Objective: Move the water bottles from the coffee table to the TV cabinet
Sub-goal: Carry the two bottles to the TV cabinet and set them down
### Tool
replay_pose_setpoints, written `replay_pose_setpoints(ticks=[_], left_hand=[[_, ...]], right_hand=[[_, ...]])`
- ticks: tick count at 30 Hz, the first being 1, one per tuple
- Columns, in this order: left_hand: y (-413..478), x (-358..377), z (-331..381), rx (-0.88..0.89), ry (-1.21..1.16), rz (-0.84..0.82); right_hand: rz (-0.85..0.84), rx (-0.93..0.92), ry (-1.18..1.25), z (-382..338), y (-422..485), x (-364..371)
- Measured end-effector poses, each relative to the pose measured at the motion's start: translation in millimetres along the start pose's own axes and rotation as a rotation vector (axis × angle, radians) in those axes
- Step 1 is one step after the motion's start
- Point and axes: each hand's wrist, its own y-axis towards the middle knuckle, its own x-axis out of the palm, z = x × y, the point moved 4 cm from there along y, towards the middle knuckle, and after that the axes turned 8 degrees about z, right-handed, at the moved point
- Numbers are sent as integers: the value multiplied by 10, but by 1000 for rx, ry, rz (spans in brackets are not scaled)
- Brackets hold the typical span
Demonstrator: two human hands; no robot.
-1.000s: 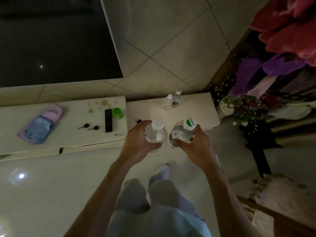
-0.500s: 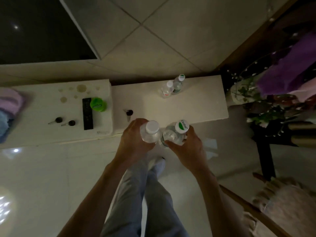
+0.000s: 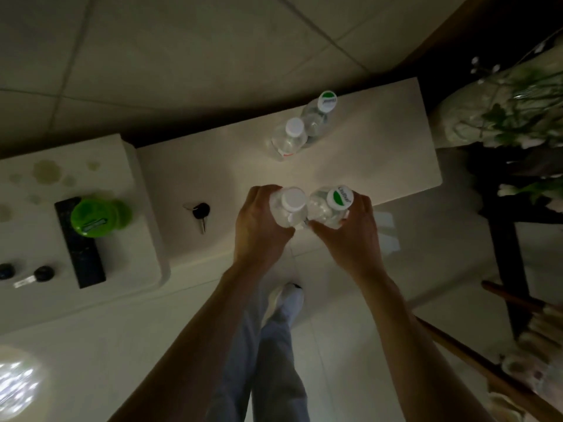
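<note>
Dim scene. Far left, key fob [image 3: 6, 271] cut off by frame edge. Centre: left hand [image 3: 262, 226] curls round white-cap bottle [image 3: 292, 201], right hand [image 3: 350, 236] round green-cap bottle [image 3: 338, 198]; bottles touch, bases hidden, above TV cabinet [image 3: 380, 153] near edge. Another bottle pair [image 3: 289, 138] at far edge, bare top between. Right, plant [image 3: 502, 111] blurred.

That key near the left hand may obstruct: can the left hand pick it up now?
Probably not: the left hand grips a white-capped bottle, though the key lies uncovered close by.
</note>
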Motion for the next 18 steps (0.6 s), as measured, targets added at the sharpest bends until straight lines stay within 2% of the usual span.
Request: replay_pose_setpoints(ticks=[9, 18], left_hand=[[700, 611, -128, 86, 3, 89], [757, 855, -226, 121, -41, 195]], right_hand=[[149, -14, 96, 168, 811, 471], [169, -50, 88, 345, 1109, 746]])
